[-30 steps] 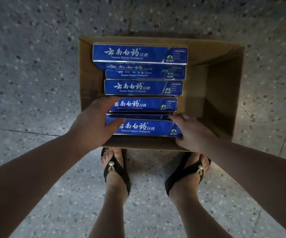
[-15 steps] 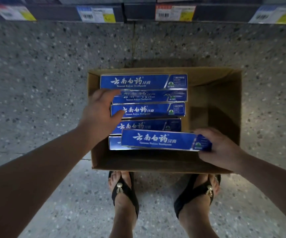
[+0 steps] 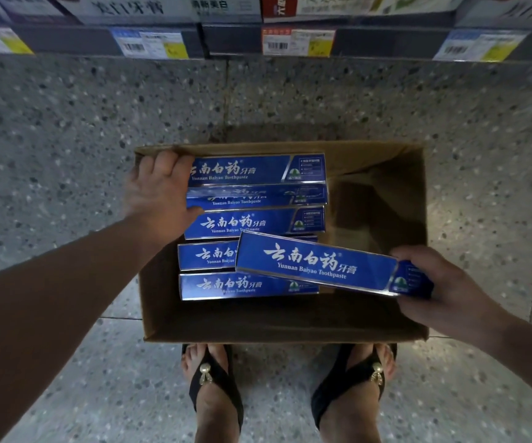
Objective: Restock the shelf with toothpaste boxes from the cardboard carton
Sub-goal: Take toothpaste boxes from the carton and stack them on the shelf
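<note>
Over carton (image 3: 284,327): right hand (image 3: 444,292) fingers pinch toothpaste box (image 3: 316,263) (end-on); left hand (image 3: 159,193) fingers spread, empty.

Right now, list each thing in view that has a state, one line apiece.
Carton: open on the floor, right part bare.
Lifted toothpaste box: tilted, raised above the rest, pinched at its right end.
Right hand: gripping that box.
Left hand: fingers spread on the far-left boxes, nothing lifted.
Toothpaste boxes in the carton: five lying flat in a column, labels up.
Shelf: stocked, price tags along its edge.
</note>
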{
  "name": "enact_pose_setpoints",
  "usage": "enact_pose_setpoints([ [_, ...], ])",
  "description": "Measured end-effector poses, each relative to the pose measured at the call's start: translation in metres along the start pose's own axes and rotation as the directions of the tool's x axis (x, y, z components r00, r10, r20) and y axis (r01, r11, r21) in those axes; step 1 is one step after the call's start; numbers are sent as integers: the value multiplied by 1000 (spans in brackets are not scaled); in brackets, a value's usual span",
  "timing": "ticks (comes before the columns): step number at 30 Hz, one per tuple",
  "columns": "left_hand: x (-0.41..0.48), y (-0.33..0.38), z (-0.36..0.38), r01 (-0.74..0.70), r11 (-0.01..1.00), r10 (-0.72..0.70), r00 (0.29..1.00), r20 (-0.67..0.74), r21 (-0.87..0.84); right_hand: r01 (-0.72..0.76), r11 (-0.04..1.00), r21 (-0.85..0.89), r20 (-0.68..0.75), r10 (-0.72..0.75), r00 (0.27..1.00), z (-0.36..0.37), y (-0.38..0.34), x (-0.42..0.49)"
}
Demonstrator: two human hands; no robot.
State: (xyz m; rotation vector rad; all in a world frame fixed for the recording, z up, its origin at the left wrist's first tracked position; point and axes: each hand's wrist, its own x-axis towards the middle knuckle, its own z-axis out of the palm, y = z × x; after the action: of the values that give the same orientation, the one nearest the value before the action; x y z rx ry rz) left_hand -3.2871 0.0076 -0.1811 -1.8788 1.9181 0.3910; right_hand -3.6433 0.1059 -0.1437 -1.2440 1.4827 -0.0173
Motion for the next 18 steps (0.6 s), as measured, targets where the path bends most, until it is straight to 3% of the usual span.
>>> enact_pose_setpoints([
  [5,5,7,-1,46,999,-46,999,-17,17,36,999,6,-40,-36,999,1,3,-3],
  [11,-6,3,11,0,999,1,999,40,-35,54,999,-2,-48,-54,997,3,5,-3],
  [15,-18,-1,-3,43,924,-27,998,48,-381,75,997,11,-64,-74,995,1,-4,-8],
  [18,-36,-9,-22,46,842,-41,999,22,-537,106,994,8,-52,-106,993,-8,-25,-23],
])
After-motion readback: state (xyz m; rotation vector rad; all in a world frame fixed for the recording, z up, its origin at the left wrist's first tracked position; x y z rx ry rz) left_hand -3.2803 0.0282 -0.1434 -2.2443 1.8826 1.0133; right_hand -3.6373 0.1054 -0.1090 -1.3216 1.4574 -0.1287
